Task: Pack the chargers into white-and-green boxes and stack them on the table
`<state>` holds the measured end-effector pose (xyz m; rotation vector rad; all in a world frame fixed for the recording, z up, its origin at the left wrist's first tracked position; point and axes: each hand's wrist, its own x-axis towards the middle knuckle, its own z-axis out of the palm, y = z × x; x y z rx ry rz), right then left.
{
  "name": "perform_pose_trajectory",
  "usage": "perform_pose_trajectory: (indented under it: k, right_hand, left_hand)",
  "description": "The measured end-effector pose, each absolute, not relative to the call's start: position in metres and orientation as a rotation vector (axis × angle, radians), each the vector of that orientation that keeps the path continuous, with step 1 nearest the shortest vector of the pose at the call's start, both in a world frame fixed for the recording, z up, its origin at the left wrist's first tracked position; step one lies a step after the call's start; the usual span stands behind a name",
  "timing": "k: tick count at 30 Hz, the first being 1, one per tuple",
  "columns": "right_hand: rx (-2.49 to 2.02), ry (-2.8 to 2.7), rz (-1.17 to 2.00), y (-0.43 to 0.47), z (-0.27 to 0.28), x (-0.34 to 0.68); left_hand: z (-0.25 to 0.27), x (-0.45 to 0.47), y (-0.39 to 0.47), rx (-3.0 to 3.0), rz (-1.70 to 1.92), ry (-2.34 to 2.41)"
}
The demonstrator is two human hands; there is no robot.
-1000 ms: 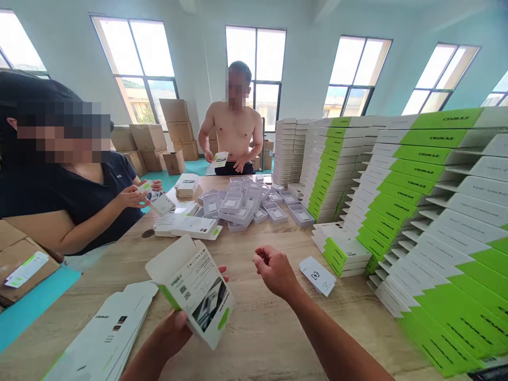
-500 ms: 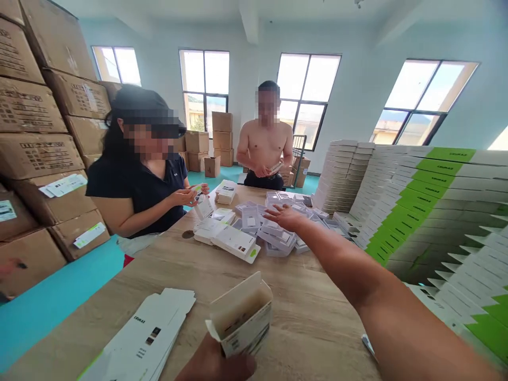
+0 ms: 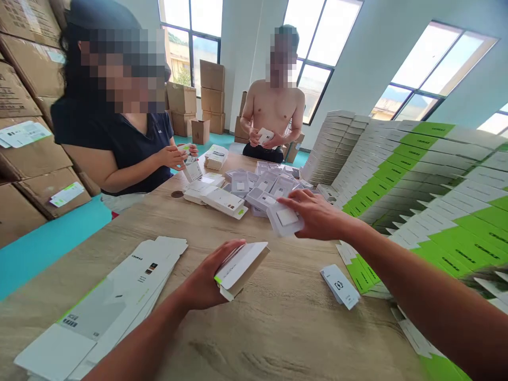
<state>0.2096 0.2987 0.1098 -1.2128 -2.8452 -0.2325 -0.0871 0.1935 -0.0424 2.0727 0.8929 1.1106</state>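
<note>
My left hand (image 3: 208, 278) is wrapped round a small white and green carton (image 3: 244, 267) above the table, one end of it folded open. Out to the right, my right hand (image 3: 315, 214) pinches a clear plastic tray (image 3: 284, 218) with a white piece in it. That tray hangs just in front of a heap of similar clear trays (image 3: 264, 182). Flattened white cartons (image 3: 123, 296) lie stacked at the left near my forearm. To the right rests a small pile of printed leaflets (image 3: 340, 286).
White and green boxes (image 3: 413, 153) are stacked high along the right side. White cartons (image 3: 222, 201) lie mid-table. One person (image 3: 119, 137) sits at the left handling a small item; another (image 3: 273, 114) stands at the far end holding a white box. Brown cardboard boxes (image 3: 35, 159) line the left.
My right hand has taken a clear tray from the heap and drawn it back nearer. My left hand has raised and turned the carton. The view has tilted down and shifted.
</note>
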Motion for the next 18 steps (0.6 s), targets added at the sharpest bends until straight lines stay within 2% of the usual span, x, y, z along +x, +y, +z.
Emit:
perform_pose_trajectory:
  k: [4, 8, 12, 18]
  right_hand:
    - [-1.296, -2.778, 0.163, 0.174, 0.099, 0.250]
    - [-1.346, -2.559, 0.453, 0.096, 0.071, 0.265]
    - [-1.369, -2.342, 0.614, 0.064, 0.048, 0.266]
    - [-1.322, -2.219, 0.676, 0.047, 0.041, 0.272]
  left_hand:
    - [-0.029, -0.086, 0.181, 2.195, 1.119, 0.915]
    - [-0.002, -0.081, 0.154, 2.236, 1.143, 0.941]
    - [0.018, -0.073, 0.145, 2.313, 1.062, 0.760]
    - [0.032, -0.064, 0.154, 2.427, 0.799, 0.949]
